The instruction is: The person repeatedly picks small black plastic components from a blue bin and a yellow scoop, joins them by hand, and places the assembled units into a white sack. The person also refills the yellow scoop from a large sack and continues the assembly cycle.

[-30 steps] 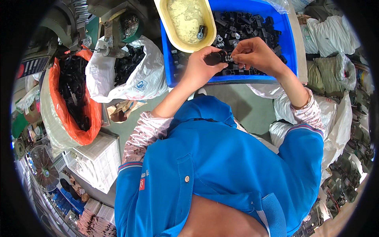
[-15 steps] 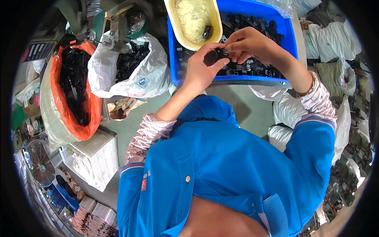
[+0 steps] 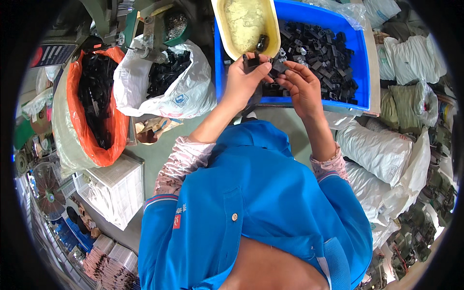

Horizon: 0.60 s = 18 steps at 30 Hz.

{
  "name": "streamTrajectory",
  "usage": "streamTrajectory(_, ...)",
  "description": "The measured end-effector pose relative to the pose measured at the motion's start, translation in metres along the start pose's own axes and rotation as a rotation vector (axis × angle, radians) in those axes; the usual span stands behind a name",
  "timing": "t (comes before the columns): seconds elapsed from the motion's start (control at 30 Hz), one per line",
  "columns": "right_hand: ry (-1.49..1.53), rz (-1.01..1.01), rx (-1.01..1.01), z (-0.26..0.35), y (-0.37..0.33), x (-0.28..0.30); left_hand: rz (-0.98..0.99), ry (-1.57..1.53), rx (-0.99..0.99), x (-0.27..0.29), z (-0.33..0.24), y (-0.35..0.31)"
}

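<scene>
Black part (image 3: 251, 63), held over the blue bin just beside the near end of the yellow tub, grasped between the thumb and fingers of the left hand (image 3: 243, 84). Block (image 3: 279, 67), small and dark, between the two hands; the right hand (image 3: 304, 87) has its bent fingertips close about it (whether they pinch the block or merely steady it cannot be told at this size). Tub (image 3: 244, 19), oval, overlapping the left side of the bin, with a lone piece (image 3: 262, 43), black, near its right wall. Bin (image 3: 364, 75), heaped with loose black pieces (image 3: 328, 63) and a few shiny metal bits (image 3: 302, 50). To the left, a white bag (image 3: 193, 94) and, beyond it, an orange liner (image 3: 114, 140), both open and containing black pieces; below these, a white crate (image 3: 113, 193). To the right, pale sacks (image 3: 379, 150).
</scene>
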State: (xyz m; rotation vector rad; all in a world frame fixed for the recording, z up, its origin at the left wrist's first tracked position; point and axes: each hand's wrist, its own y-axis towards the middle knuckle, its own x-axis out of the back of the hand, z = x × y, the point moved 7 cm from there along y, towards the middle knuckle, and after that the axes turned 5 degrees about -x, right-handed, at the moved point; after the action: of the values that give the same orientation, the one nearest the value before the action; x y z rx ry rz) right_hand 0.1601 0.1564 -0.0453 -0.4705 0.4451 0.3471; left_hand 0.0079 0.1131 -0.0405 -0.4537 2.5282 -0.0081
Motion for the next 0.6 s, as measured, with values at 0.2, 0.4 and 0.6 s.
streamTrajectory(0.2, 0.009, 0.084, -0.081, 0.01, 0.012, 0.018, 0.04, -0.203, 0.31, 0.004, -0.003, -0.005)
streamTrajectory(0.4, -0.029, 0.211, -0.148, 0.028, 0.023, 0.017, 0.281, -0.403, 0.401, 0.028, -0.007, -0.015)
streamTrajectory(0.6, -0.08, 0.311, -0.189, 0.049, 0.028, -0.01, 0.124, 0.009, 0.333, 0.029, -0.025, -0.037)
